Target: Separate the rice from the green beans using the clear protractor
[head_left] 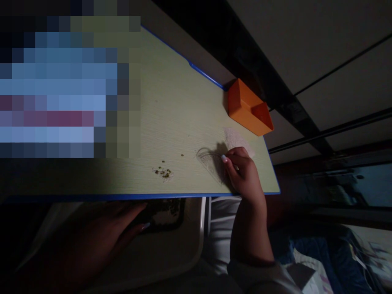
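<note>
My right hand rests on a pale green table near its front right corner, fingers curled and pinched on a clear plastic bag lying flat there. A little heap of small green-brown bits lies left of the bag, with one stray bit nearby. My left hand is below the table edge in deep shadow, fingers stretched out over a white tray that holds a dark mass.
An orange plastic box stands at the table's back right edge. A whitish piece of wrapping lies between it and my right hand. A blurred-out area covers the table's left part. Blue patterned cloth lies lower right.
</note>
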Demonstrator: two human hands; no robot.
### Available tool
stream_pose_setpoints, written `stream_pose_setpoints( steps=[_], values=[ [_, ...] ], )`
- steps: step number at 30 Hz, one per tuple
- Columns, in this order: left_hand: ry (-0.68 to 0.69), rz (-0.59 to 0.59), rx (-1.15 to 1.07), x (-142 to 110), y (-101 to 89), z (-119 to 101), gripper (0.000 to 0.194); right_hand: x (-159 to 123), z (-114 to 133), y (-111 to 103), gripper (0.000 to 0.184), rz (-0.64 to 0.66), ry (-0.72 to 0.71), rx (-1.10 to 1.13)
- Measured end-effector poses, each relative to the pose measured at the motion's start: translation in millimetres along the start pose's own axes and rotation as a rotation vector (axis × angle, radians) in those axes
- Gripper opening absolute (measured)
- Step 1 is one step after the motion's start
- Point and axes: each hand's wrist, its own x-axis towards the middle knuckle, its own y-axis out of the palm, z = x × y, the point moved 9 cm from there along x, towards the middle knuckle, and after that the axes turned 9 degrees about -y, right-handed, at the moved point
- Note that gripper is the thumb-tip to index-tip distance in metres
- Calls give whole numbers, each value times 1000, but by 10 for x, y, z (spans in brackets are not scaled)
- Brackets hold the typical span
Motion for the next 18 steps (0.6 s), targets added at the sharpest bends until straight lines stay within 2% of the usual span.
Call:
stream_pose_setpoints(
  steps=[2, 5, 11, 18],
  values=[
    [0, 73, 36, 1, 43, -10, 61, 14, -17, 3, 36, -9, 8, -6],
    [-3, 119, 56, -4, 65, -3, 58, 54, 13, 25, 35, -11, -5, 2],
    [-10, 92, 79, -34, 87, 66, 53, 179, 190, 113, 31, 5, -50, -1],
    [-7, 121, 73, -4, 74, 9, 57, 388, 465, 269, 31, 46, -89, -120]
  ],
)
